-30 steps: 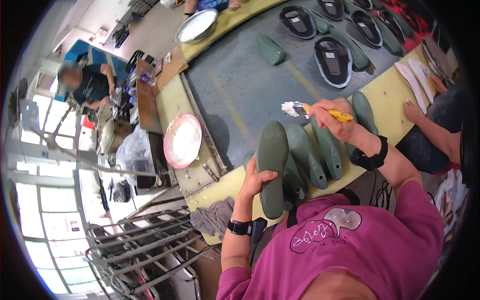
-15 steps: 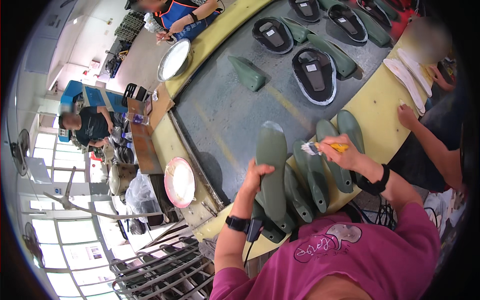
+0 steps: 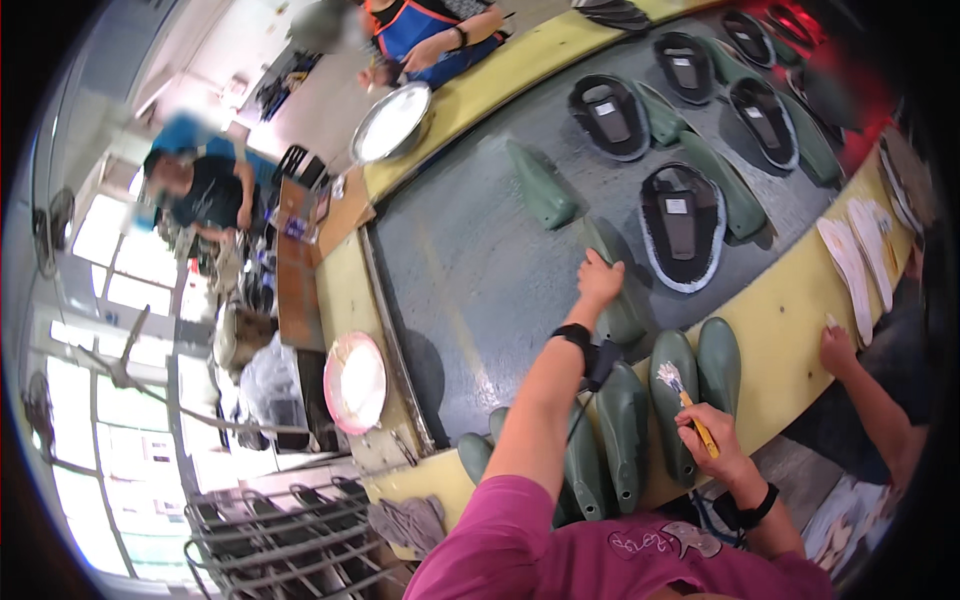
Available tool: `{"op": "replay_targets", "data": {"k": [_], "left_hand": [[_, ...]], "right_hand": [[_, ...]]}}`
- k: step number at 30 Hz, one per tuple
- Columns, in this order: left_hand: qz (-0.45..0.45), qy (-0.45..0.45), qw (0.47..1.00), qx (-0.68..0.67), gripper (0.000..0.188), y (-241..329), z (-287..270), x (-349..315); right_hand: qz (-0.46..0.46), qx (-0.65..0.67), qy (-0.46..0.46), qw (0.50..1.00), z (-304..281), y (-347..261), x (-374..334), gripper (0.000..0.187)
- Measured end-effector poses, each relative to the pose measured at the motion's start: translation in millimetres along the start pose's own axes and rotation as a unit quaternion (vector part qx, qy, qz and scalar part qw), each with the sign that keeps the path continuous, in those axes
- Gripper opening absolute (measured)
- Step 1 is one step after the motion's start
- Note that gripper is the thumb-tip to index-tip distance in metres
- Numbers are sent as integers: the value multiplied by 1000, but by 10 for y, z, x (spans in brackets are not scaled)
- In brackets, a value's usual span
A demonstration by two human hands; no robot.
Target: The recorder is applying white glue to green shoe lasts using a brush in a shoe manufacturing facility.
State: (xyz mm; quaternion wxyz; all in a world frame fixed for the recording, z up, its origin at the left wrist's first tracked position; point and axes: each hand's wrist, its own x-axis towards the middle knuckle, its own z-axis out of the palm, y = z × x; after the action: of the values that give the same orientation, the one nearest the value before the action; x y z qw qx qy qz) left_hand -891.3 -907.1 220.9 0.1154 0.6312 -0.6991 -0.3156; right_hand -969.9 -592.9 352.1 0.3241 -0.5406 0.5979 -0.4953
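Out over the grey work surface (image 3: 430, 290), my left hand (image 3: 600, 278) grips a green shoe last (image 3: 621, 318), which lies at or just above that surface. A yellow-handled paintbrush (image 3: 705, 432) is pinched in my right hand (image 3: 718, 445). Its whitish bristles point away from me, over a green last (image 3: 672, 365) in the row on the yellow ledge. Several more green lasts (image 3: 622, 425) lie side by side in that row, some partly hidden by my left arm. Beyond my left hand, another last (image 3: 545, 190) rests on the grey surface.
Dark shoe uppers (image 3: 683, 225) and more lasts stand to the far right. A pink-rimmed basin (image 3: 355, 383) sits at the left, a metal bowl (image 3: 392, 122) farther off. A co-worker's hand (image 3: 838, 350) is at the right near pale insoles (image 3: 848, 265); others work across the room.
My left hand has carried the last from the near row forward and right over the grey surface. My right hand has moved nearer to me with the brush; the whole view has shifted.
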Motion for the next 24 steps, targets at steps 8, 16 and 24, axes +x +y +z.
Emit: {"op": "replay_targets", "data": {"k": [8, 16, 24], "left_hand": [[152, -48, 987, -25, 56, -651, -418, -549], [59, 60, 983, 162, 53, -1631, -1530, -2705], [-51, 76, 996, 4, 65, -2079, -1522, -3601]], "right_hand": [[-85, -53, -33, 994, 128, -32, 89, 13], [-101, -66, -10, 993, 127, 57, -78, 9], [-108, -88, -12, 990, 297, 102, -36, 9]]}}
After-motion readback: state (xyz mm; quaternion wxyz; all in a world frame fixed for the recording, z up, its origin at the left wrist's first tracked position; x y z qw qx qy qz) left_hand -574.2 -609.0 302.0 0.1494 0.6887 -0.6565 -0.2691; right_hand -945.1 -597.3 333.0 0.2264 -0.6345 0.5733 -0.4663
